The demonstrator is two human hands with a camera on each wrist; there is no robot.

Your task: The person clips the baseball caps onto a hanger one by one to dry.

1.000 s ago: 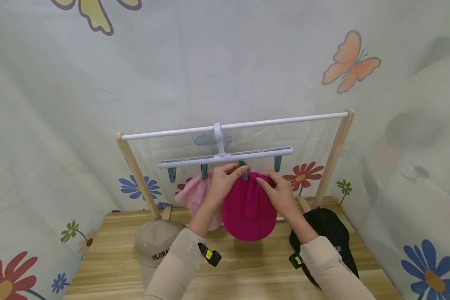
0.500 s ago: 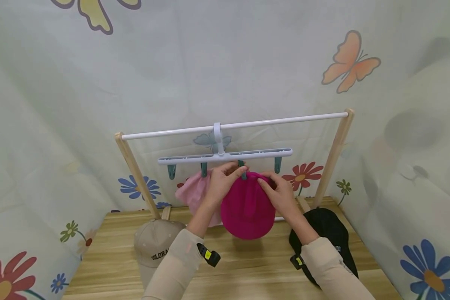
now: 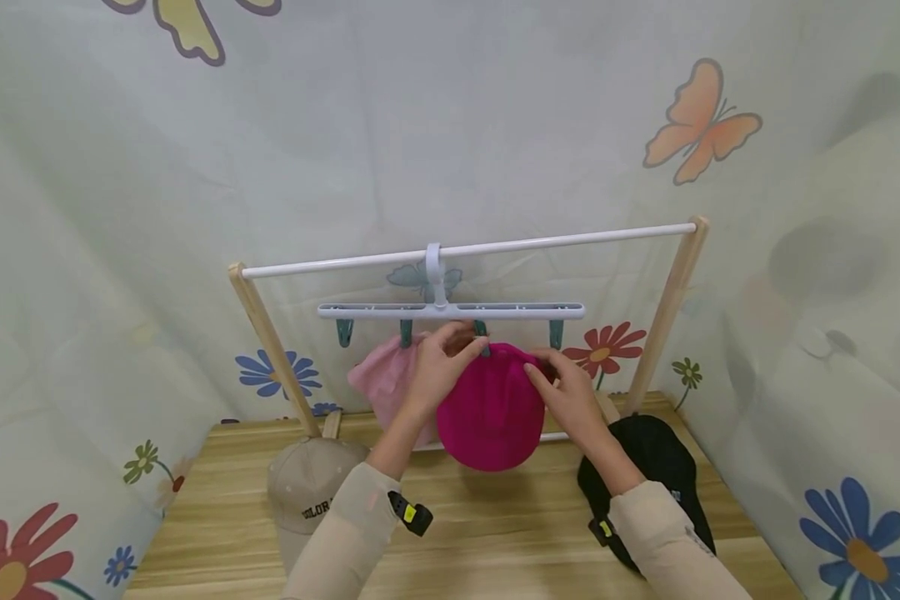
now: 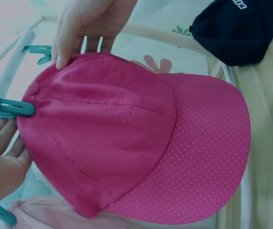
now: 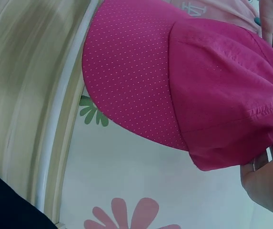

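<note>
A bright pink cap (image 3: 491,417) hangs brim down from a green clip (image 4: 17,108), which bites the crown beside its top button. My left hand (image 3: 438,367) pinches that clip between thumb and fingers, some fingers lying behind the cap. On the other side, my right hand (image 3: 570,396) holds the crown's edge, thumb in front and fingers behind it. The clip belongs to a white hanger (image 3: 450,312) hooked on the rack's rail (image 3: 570,239). A pale pink cap (image 3: 390,379) hangs from another clip at the left, partly hidden by my left hand.
A beige cap (image 3: 311,483) lies left on the wooden table (image 3: 487,542), and a black cap (image 3: 648,458) lies right, partly behind my right forearm. Bare green clips hang at the hanger's left end (image 3: 344,332) and right end (image 3: 556,333). Wooden posts (image 3: 667,317) support the rail.
The hanger has turned from slightly slanted to nearly level. The bright pink cap has shifted slightly left and up. My right hand has slid a little right along its edge.
</note>
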